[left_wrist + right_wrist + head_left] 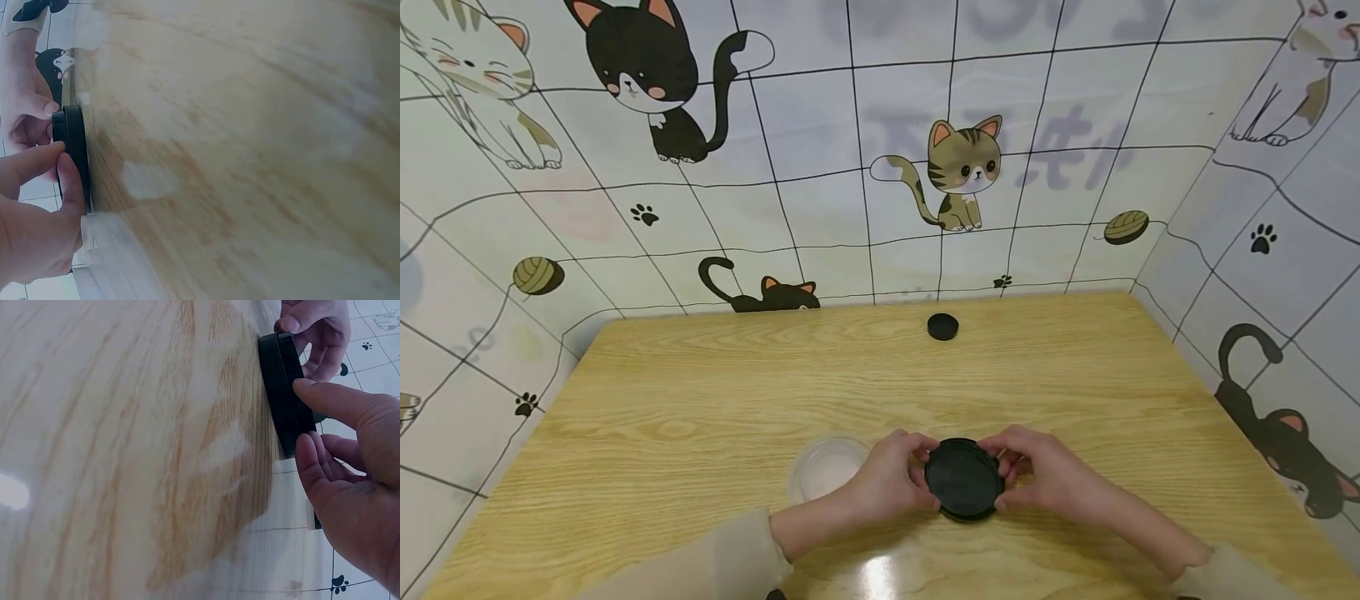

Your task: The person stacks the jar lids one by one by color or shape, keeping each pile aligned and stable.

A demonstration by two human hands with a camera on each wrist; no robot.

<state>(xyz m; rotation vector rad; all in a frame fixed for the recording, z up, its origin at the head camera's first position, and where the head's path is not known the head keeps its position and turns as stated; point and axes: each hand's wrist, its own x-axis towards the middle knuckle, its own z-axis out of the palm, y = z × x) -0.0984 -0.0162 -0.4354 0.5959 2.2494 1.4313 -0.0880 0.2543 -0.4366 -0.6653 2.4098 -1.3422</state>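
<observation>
A flat round black piece (965,479), like a shallow disc-shaped case, lies on the wooden table in front of me. From the side, in the left wrist view, the black piece (76,140) shows two stacked layers. My left hand (895,475) grips its left edge between thumb and fingers. On the opposite edge, my right hand (1052,475) holds it the same way, thumb toward me and fingers on the far side. Beside the left hand sits a clear round plastic dish or lid (820,467), partly hidden behind that hand.
A small round black cap (943,327) lies near the table's back edge. The wooden table (700,392) is enclosed at the back and sides by white sheeting (820,208) with a grid and cartoon cats. Light reflects off the tabletop near the front.
</observation>
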